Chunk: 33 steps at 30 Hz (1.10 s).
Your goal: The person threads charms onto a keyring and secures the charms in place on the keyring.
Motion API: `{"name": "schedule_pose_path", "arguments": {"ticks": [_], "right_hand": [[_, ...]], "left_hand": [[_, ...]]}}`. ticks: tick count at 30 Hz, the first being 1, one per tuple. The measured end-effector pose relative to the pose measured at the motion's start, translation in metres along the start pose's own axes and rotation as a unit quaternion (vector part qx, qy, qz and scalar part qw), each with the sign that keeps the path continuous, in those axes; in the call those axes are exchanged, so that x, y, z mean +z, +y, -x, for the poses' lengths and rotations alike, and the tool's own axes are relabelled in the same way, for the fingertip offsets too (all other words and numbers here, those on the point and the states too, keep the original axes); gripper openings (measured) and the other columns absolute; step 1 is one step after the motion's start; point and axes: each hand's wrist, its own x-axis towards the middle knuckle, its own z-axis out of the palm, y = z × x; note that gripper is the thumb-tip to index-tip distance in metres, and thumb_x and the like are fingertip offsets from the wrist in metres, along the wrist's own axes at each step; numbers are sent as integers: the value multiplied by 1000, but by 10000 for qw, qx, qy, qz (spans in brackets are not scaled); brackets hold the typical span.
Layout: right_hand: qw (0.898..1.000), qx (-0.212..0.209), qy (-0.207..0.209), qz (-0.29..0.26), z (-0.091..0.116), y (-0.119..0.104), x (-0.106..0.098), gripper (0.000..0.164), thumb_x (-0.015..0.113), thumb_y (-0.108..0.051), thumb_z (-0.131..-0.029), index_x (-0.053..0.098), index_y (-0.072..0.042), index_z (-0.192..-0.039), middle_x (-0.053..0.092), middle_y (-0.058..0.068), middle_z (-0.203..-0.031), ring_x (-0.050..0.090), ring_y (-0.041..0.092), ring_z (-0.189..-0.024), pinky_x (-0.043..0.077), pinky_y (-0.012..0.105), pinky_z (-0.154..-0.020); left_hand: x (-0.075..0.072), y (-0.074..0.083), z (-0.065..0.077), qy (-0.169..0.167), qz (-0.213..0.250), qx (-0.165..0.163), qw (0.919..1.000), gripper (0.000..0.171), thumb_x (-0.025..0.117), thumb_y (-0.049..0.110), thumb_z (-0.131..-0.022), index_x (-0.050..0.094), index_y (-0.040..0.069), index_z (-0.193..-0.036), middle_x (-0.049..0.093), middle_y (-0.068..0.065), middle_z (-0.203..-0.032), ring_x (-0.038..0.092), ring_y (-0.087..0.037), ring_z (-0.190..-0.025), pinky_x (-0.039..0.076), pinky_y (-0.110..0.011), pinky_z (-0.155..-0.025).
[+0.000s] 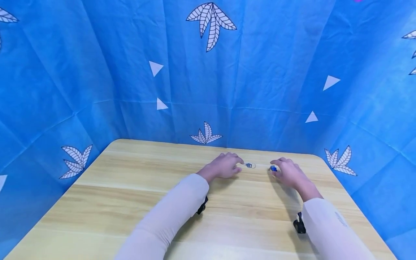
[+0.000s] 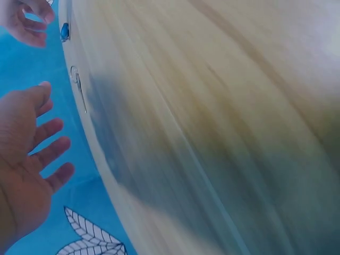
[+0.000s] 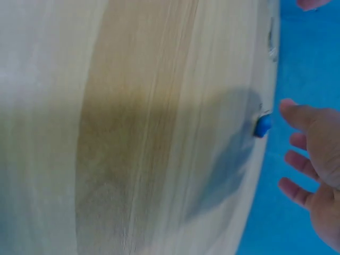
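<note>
Left hand: fingers loosely spread, holding nothing, just beside a ringed metal piece.
Ringed metal piece: lying on the wooden table, near its far edge, between the hands.
Right hand: fingers apart, gripping nothing, just beside a small blue item.
Small blue item: on the table, right of the metal piece.
Backdrop: blue cloth, white leaves and triangles.

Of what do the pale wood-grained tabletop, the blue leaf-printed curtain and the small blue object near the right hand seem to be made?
Pale wood-grained tabletop: wood or laminate, with slight sheen; its streaky grain could be printed.
Blue leaf-printed curtain: probably thin fabric, mostly matte, judging by soft creases.
Small blue object: perhaps plastic, from its saturated colour; too small to judge finish.
</note>
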Motion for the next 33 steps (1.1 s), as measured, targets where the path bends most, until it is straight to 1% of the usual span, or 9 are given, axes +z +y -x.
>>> {"name": "schedule_pose_path", "arguments": {"ticks": [4, 8, 11, 15, 18, 21, 24, 27, 33], "right_hand": [[9998, 148, -42, -125, -6, 6, 7, 42, 68, -16, -98, 61, 1, -136, 55, 32, -137, 48, 56, -126, 38, 73, -100], [9997, 221, -18, -112, -11, 10, 12, 43, 69, -20, -99, 62, -2, -137, 54, 30, -139, 44, 55, -128, 36, 73, -98], [9996, 245, -42, -126, -14, 13, 15, 42, 68, -20, -99, 62, -4, -137, 53, 29, -140, 41, 54, -129, 35, 73, -96], [9992, 307, -162, -213, -17, 16, 16, 39, 67, -20, -100, 64, -6, -136, 55, 27, -141, 41, 53, -131, 31, 77, -98], [9990, 301, -238, -238, -20, 18, 16, 35, 67, -20, -100, 67, -8, -132, 58, 25, -139, 44, 53, -131, 29, 80, -98], [9988, 313, -289, -240, -21, 21, 18, 31, 66, -22, -100, 71, -10, -129, 61, 22, -137, 46, 52, -130, 28, 82, -98], [9987, 299, -350, -227, -23, 22, 20, 27, 66, -21, -101, 72, -12, -126, 61, 21, -137, 47, 52, -130, 26, 83, -98], [9984, 352, -376, -224, -26, 23, 22, 24, 66, -18, -100, 73, -13, -123, 60, 22, -138, 46, 52, -130, 26, 83, -99], [9982, 427, -396, -152, -29, 23, 21, 17, 66, -16, -100, 74, -12, -114, 61, 22, -135, 48, 50, -126, 35, 75, -92]], "left_hand": [[6, 3, -12, -67, 259, -85, 9996, 38, 58, 33, -106, 61, 20, -142, 58, 1, -146, 47, -21, -140, 34, -52, -117], [12, 7, -21, -304, 452, -210, 9983, 43, 55, 36, -107, 56, 21, -147, 50, 0, -154, 39, -23, -146, 30, -52, -120], [15, 9, -25, -448, 596, -314, 9967, 44, 53, 37, -107, 54, 23, -149, 44, -1, -158, 34, -25, -148, 27, -53, -121], [18, 10, -31, -491, 776, -383, 9950, 44, 55, 36, -107, 53, 24, -149, 46, 0, -156, 37, -23, -146, 26, -52, -120], [20, 11, -35, -554, 767, -387, 9948, 45, 56, 35, -107, 52, 26, -150, 48, 1, -154, 39, -22, -144, 28, -53, -119], [21, 16, -41, -614, 695, -402, 9949, 44, 55, 34, -107, 53, 27, -150, 49, 1, -152, 40, -21, -142, 29, -52, -117], [22, 21, -45, -617, 608, -461, 9952, 41, 55, 33, -107, 55, 26, -147, 52, 1, -150, 42, -22, -141, 31, -51, -117], [23, 24, -49, -549, 520, -541, 9957, 38, 57, 32, -106, 60, 26, -144, 55, 3, -147, 45, -21, -139, 33, -49, -115], [25, 26, -56, -196, 477, -836, 9952, 26, 62, 26, -104, 73, 29, -128, 65, 16, -134, 51, -16, -134, 39, -42, -109]]}}
